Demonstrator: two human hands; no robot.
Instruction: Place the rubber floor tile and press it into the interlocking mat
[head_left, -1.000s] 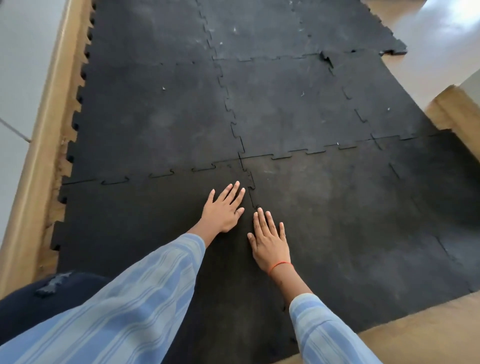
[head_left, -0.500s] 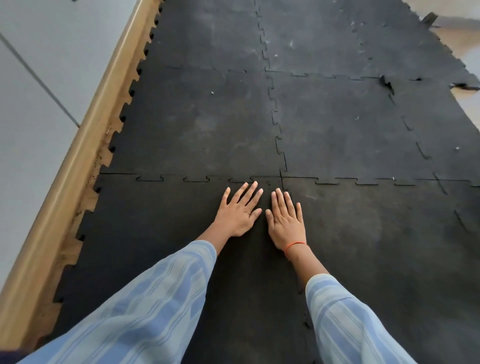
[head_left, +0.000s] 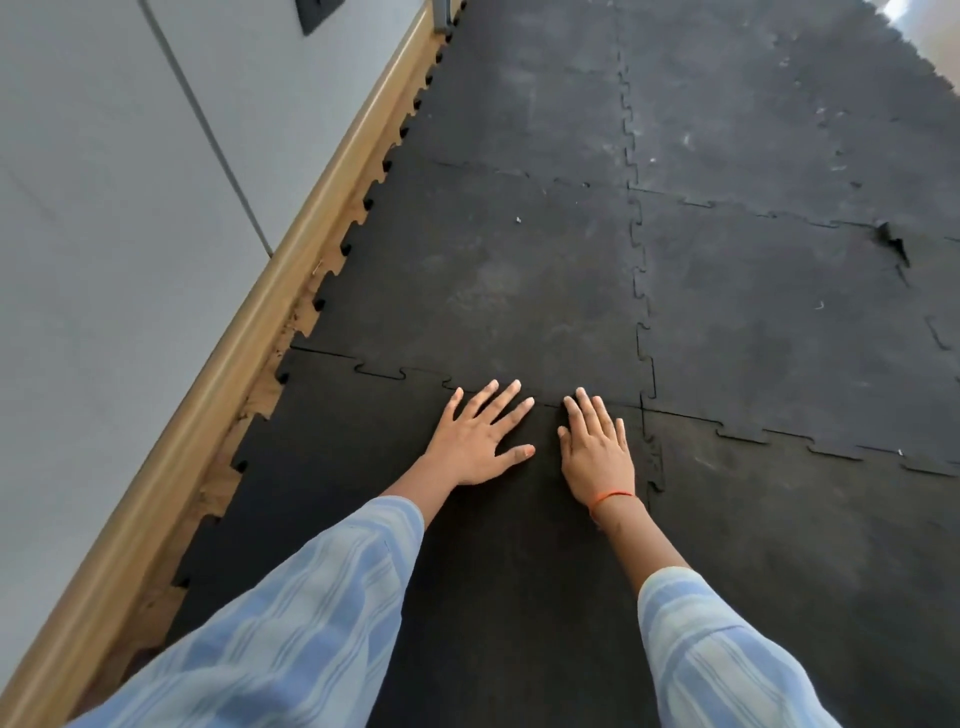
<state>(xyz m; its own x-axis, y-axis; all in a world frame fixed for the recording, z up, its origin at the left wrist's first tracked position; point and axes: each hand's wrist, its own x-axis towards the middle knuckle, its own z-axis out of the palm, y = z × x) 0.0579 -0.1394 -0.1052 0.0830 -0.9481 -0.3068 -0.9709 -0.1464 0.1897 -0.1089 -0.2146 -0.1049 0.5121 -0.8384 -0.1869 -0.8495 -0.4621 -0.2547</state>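
- Nearest, the rubber floor tile (head_left: 519, 571) lies flat beneath both arms.
- Left hand (head_left: 480, 441) and right hand (head_left: 597, 449) rest on it, fingers spread, gripping nothing.
- Just beyond the fingertips runs the interlocking seam (head_left: 395, 375), meeting the laid mat (head_left: 493, 270).

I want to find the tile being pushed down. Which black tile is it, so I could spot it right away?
Start at the wooden strip along the grey wall on the left. Follow the black mat toward the person; it is the nearest tile beside that strip. Unlike its neighbours, it has the left hand and right hand lying flat near its far edge.
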